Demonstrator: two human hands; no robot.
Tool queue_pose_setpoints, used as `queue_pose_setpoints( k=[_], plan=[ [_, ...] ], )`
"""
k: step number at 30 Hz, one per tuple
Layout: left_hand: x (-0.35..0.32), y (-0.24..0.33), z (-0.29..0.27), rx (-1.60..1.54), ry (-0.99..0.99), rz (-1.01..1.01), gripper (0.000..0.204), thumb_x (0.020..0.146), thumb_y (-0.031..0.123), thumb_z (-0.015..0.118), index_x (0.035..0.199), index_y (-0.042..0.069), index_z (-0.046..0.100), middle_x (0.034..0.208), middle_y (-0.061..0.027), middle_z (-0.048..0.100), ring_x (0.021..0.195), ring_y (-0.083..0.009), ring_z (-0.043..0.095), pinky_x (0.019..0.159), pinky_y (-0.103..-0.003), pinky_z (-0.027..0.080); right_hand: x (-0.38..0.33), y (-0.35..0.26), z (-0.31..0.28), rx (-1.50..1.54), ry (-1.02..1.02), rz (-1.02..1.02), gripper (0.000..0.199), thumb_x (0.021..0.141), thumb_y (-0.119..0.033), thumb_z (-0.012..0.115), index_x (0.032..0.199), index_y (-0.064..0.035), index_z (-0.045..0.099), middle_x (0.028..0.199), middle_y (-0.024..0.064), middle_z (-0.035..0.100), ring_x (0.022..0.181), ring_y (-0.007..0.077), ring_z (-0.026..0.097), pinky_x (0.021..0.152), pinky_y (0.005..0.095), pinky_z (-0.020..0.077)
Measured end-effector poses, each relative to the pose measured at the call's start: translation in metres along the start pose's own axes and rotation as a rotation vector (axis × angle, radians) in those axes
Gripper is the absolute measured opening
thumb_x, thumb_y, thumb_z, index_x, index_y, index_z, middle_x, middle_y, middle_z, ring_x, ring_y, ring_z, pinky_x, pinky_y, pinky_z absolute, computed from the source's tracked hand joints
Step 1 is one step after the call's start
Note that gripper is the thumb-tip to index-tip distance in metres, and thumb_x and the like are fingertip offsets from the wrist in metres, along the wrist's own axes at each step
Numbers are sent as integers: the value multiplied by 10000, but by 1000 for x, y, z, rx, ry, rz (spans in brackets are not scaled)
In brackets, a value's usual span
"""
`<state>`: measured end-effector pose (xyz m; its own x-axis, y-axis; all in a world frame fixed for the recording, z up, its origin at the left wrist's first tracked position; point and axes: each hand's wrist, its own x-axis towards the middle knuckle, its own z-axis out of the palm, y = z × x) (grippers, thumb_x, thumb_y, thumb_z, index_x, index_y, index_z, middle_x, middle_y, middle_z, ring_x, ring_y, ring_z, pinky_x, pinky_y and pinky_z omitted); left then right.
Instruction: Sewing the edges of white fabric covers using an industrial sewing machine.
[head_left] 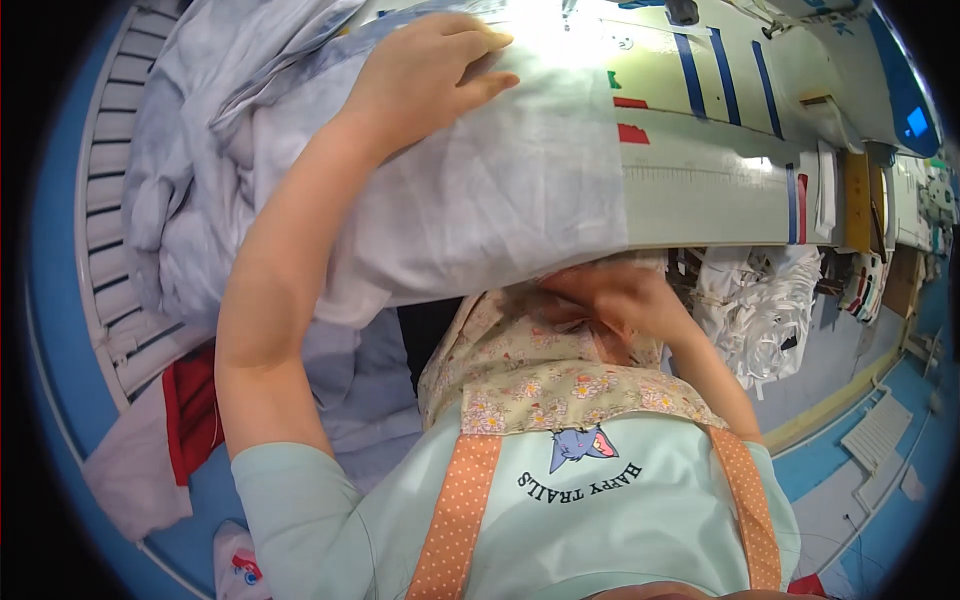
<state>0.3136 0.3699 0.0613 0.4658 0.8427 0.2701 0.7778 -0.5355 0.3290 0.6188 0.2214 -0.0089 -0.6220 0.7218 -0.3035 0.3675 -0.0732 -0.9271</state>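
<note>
- Right hand (628, 300), by the flowered apron (530, 400): blurred, grip unclear.
- Pale cloth (500, 190), draped over the worktop (710, 195): likely light, soft (wrinkles easily); best held by its edge.
- Left hand (425, 80) rests on it, fingers parted.

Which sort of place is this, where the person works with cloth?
Probably a sewing workshop: pale cloth covers part of a table with ruler marks, what looks like a sewing machine stands at upper right, and white strips hang bunched below.
</note>
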Motion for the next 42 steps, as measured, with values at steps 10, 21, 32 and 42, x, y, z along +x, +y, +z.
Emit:
queue_pose_setpoints(
  k=[10,21,32,42],
  plan=[
    [-279,87,-62,-143,895,-294,467,837,242,605,1191,-47,514,1049,-170,619,979,-287,585,889,-384,441,126,-55,129,910,-133,18,237,797,-138,634,987,3,649,1026,136,645,944,222,597,822,333,473],
    [-389,152,44,272,1157,-629,815,784,416,704,1340,-26,303,1379,-242,325,1289,-419,322,1045,-498,300,127,-325,136,562,-223,-783,259,790,-136,638,1013,-5,634,1043,133,637,961,225,589,832,338,467],
    [-298,109,17,179,1195,-521,946,725,439,754,1378,-12,240,1409,-302,245,1316,-466,243,1049,-551,245,126,-440,101,178,-2,-1005,284,783,-135,642,1039,-14,619,1060,129,629,977,229,581,842,344,461],
    [-268,55,57,316,1288,-851,794,661,210,757,1312,9,349,1274,-231,408,1185,-408,396,980,-531,326,156,-474,14,-200,335,-989,310,777,-133,646,1063,-21,605,1075,126,622,992,231,573,851,349,455]
  ],
)
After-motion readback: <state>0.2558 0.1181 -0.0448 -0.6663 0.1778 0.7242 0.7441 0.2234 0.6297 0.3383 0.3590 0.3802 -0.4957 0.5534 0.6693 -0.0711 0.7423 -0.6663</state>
